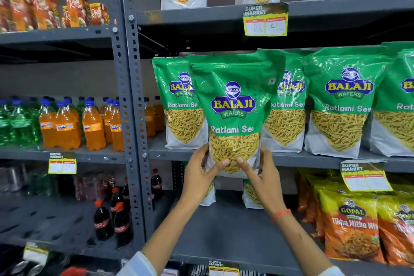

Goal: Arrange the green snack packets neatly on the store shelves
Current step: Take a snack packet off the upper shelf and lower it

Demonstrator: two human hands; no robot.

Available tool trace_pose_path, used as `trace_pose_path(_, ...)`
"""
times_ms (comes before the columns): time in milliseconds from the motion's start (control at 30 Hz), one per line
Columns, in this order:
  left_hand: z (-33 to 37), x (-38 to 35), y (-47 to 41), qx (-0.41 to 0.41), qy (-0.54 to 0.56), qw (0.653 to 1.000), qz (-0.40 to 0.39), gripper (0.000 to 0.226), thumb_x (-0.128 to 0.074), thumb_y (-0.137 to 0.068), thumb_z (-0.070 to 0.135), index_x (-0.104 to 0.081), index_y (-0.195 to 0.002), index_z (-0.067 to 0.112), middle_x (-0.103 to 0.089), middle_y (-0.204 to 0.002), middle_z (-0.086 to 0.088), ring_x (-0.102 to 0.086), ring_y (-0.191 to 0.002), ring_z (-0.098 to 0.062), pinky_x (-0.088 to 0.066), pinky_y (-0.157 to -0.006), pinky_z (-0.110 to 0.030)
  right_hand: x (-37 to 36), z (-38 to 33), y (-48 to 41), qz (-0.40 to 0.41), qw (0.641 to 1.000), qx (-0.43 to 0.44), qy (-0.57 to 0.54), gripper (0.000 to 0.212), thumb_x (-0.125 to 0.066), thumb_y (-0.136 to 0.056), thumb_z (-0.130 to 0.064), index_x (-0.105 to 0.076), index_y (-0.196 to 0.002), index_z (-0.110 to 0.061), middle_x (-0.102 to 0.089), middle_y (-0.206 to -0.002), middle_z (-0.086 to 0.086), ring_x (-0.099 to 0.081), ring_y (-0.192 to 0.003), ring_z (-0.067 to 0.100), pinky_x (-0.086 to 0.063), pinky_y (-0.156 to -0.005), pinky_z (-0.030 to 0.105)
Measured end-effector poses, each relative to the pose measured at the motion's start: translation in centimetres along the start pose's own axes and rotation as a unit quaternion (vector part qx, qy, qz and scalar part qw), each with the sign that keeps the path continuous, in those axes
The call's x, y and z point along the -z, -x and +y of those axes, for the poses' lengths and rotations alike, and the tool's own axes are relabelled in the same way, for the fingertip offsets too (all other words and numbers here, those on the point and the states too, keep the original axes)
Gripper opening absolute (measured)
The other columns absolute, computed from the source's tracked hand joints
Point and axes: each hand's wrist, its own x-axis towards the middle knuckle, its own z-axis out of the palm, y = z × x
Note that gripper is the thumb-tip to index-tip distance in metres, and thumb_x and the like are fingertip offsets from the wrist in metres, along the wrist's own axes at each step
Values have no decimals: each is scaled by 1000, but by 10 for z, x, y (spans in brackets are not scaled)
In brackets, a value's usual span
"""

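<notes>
1. Both hands are holding one green Balaji Wafers Ratlami Sev packet [233, 110] upright in front of the middle shelf [313, 157], its bottom edge hanging just below the shelf lip.
2. The left hand [200, 177] is clasping the lower left corner, thumb pressing on the clear window, the other fingers curling behind.
3. The right hand [261, 175] is gripping the lower right corner the same way, thumb lying on the front; an orange thread [281, 213] is circling that wrist.
4. Standing Ratlami Sev packets [340, 101] are lining the shelf behind, all reading "BALAJI WAFERS"; the held packet is overlapping two of them.
5. A "SUPER MARKET" price tag [266, 19] is showing handwritten "40".
6. Gopal Tikha Mitha Mix bags [351, 226] are sitting lower right, beside a bare stretch of shelf.
7. Orange Fanta bottles [67, 127] and Coca-Cola bottles [121, 219] are filling the left bay.
</notes>
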Motion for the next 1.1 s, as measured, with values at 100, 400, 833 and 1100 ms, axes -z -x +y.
trace_pose_path(100,-5,4,21,7,-10,1000,7,46,-74,-72,30,-49,-104,51,-58,-106,27,-54,-97,21,-42,-78,-3,-4,9,17,-15,999,-19,-22,64,-62,-71,-64,-46,-125,-34,-61,-122,-15,-58,-111,2,-48,-88,29)
trace_pose_path(400,-76,16,73,122,-13,992,-2,63,-79,-60,48,-50,-114,47,-57,-122,17,-54,-114,3,-45,-90,-13,-22,68,67,-135,982,-117,-52,69,-71,-70,-56,-42,-127,-30,-58,-127,-12,-56,-117,5,-49,-96,31)
trace_pose_path(833,-205,41,117,278,-57,958,-44,67,-80,-68,8,-50,-128,9,-57,-120,2,-53,-115,-15,-39,-75,3,-92,168,115,-250,932,-262,-5,65,-74,-79,-30,-34,-128,-17,-57,-123,-1,-57,-115,20,-48,-97,38)
trace_pose_path(1100,-263,50,105,326,-57,941,-65,74,-81,-60,23,-52,-126,7,-59,-115,-1,-56,-108,-18,-38,-71,4,-138,210,108,-266,909,-321,-4,72,-74,-79,-22,-29,-135,-9,-49,-127,0,-48,-122,20,-40,-107,38)
